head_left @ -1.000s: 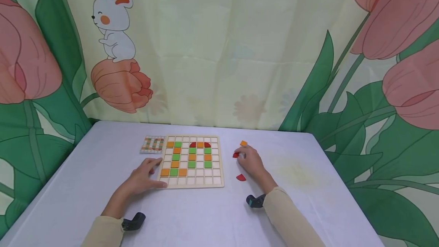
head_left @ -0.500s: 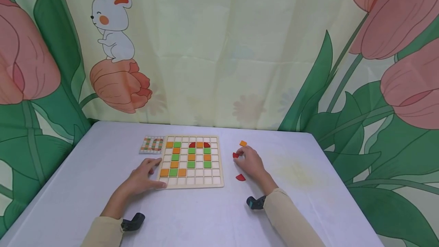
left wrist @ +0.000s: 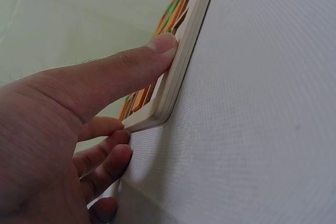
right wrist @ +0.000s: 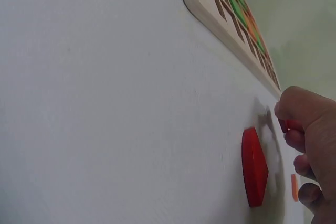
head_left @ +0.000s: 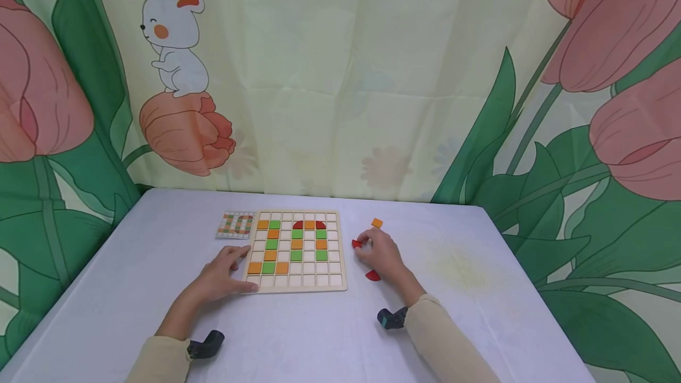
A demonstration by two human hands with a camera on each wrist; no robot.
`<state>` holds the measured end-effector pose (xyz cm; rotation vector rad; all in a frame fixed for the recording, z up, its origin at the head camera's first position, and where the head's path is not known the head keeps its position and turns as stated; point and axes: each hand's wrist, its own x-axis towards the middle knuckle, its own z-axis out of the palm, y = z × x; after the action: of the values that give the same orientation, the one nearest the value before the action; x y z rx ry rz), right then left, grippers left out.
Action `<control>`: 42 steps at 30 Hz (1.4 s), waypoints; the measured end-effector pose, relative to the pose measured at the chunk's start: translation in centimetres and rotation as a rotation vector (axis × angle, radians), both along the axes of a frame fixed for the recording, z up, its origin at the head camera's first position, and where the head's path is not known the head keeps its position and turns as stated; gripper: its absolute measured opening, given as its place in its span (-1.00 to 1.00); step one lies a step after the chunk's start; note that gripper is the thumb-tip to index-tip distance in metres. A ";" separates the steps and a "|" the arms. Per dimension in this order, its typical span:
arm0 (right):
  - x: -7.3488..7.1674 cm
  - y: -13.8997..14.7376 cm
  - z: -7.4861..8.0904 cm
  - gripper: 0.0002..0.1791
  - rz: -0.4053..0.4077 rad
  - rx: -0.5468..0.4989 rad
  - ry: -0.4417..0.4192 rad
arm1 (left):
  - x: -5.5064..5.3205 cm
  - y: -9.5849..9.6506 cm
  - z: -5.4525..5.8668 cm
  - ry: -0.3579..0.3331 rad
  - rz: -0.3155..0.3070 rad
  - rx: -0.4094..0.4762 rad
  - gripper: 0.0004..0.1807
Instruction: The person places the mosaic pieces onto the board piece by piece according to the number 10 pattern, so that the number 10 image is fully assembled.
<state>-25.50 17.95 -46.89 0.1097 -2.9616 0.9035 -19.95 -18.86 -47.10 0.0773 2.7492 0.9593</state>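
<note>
In the head view, a light wooden grid board [head_left: 298,281] lies on the table with orange, green and red tiles in its cells. My left hand [head_left: 217,275] is at its near left corner. The thumb [left wrist: 131,66] lies along the near rim, and the fingertips are right at the left edge. My right hand [head_left: 384,256], right of the board, pinches a red rounded tile [head_left: 356,243] between thumb and forefinger; the fingers hide part of it. A second red tile [right wrist: 254,166], fan-shaped, lies on the cloth under that hand's near side. Beyond the fingers is an orange square tile [head_left: 377,223].
A small pattern card [head_left: 234,226] with coloured squares lies against the board's far left side. White cloth [head_left: 308,336] covers the table. Behind the table hangs a curtain [head_left: 340,105] printed with tulips and a rabbit.
My right hand has drawn the red rounded tile left, away from the orange tile and closer to the board. The left hand stays at the board's corner.
</note>
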 end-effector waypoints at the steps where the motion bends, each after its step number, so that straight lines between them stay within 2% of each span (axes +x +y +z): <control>1: 0.1 -0.3 0.0 -0.77 0.012 -0.003 0.004 | 0.0 0.0 0.0 0.000 0.001 -0.001 0.16; 11: 1.3 -3.5 0.1 -0.83 0.168 -0.051 0.051 | 0.2 -0.2 0.1 -0.008 0.005 0.000 0.15; 23: 3.3 -7.6 0.1 -0.78 0.318 -0.030 0.084 | 0.1 -0.3 0.2 -0.004 0.001 0.007 0.15; 32: 3.8 -9.3 -0.2 -0.84 0.365 -0.020 0.097 | -0.2 -0.1 0.0 -0.009 0.000 0.018 0.18; 42: 3.9 -10.6 -0.2 -0.91 0.404 -0.056 0.115 | -0.2 -0.1 0.0 -0.011 0.002 0.018 0.18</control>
<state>-21.58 7.34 -47.14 0.7518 -2.8505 0.9752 -20.15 -18.98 -47.10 0.0722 2.7310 0.9822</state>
